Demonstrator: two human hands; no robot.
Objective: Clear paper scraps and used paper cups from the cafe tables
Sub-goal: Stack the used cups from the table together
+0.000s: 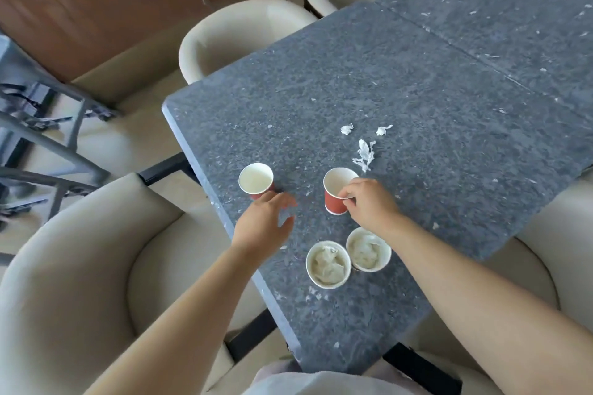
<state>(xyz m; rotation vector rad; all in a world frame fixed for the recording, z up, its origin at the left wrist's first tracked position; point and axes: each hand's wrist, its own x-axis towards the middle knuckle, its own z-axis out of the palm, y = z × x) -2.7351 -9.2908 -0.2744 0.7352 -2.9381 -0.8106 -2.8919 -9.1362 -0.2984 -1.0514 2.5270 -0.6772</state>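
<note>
Two red paper cups stand empty on the grey stone table (417, 99). My right hand (369, 202) grips the right red cup (335, 191) by its rim and side, and the cup tilts a little. The left red cup (255, 178) stands near the table's left edge; my left hand (266, 221) hovers just below it with fingers apart, holding nothing. Closer to me stand two more cups stuffed with crumpled white paper, a left stuffed cup (327, 264) and a right stuffed cup (369, 248). Loose white paper scraps (364, 154) lie beyond the right red cup.
Cream upholstered chairs surround the table: one at the near left (73, 266), one at the right (552, 234), two at the far side (237, 32). A dark metal frame (48, 138) stands to the left. A second grey tabletop (513, 9) adjoins at the far right.
</note>
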